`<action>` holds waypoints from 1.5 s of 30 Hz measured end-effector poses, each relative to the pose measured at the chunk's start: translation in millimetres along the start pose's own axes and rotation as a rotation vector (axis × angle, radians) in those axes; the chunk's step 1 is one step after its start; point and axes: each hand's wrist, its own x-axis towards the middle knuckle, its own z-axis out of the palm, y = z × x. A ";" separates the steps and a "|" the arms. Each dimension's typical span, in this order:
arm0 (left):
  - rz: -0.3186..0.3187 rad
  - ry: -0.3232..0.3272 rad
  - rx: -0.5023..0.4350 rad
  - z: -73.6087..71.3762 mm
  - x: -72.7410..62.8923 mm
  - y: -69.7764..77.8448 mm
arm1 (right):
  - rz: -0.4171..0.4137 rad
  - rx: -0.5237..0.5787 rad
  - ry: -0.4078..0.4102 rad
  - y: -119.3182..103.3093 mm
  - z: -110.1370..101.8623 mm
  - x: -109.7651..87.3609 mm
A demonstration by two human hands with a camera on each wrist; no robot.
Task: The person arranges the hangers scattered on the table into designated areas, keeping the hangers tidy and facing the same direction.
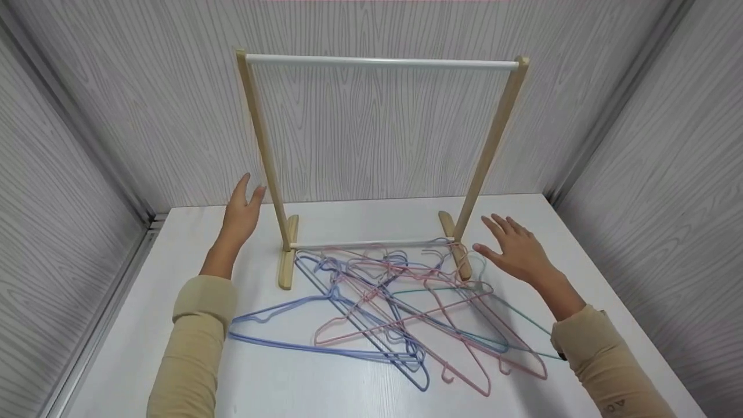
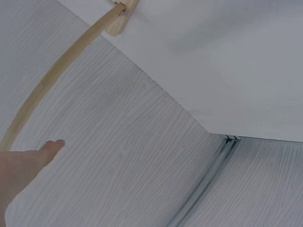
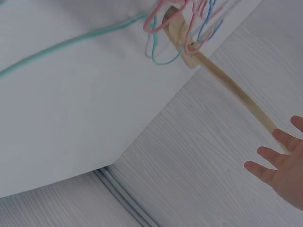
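1. The clothes rack (image 1: 377,61) stands up on the white table (image 1: 278,389). Nothing hangs on its top bar.
2. The hangers lie in a messy heap in front of the rack. There are blue hangers (image 1: 316,347), pink hangers (image 1: 400,319) and a green hanger (image 3: 80,39). Many cross over each other.
3. The left hand (image 1: 241,215) is up beside the left post (image 1: 264,145). Its fingers are straight, its thumb sticks out, and it holds nothing.
4. The right hand (image 1: 516,252) is near the right post (image 1: 493,139), with its fingers spread out. It holds nothing too.
5. Some hooks lie over or right by the right foot (image 3: 177,28) of the rack. I can't tell if any are caught on it.
6. If someone pulls one hanger fast, others could come along, because the hooks and bars are mixed up.
7. If a hook is stuck on the foot or the low bar (image 1: 371,242), a hard tug could slide the rack or tip it. It looks thin and light.
8. Some hangers lie close together, so a hand could grab two by mistake.
9. Both hands are near the posts, so a quick swing inward could bump the rack.
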 end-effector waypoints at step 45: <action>0.001 0.293 -0.503 20.8 58.2 36.7 | -0.127 0.116 0.233 -24.6 142.2 -3.7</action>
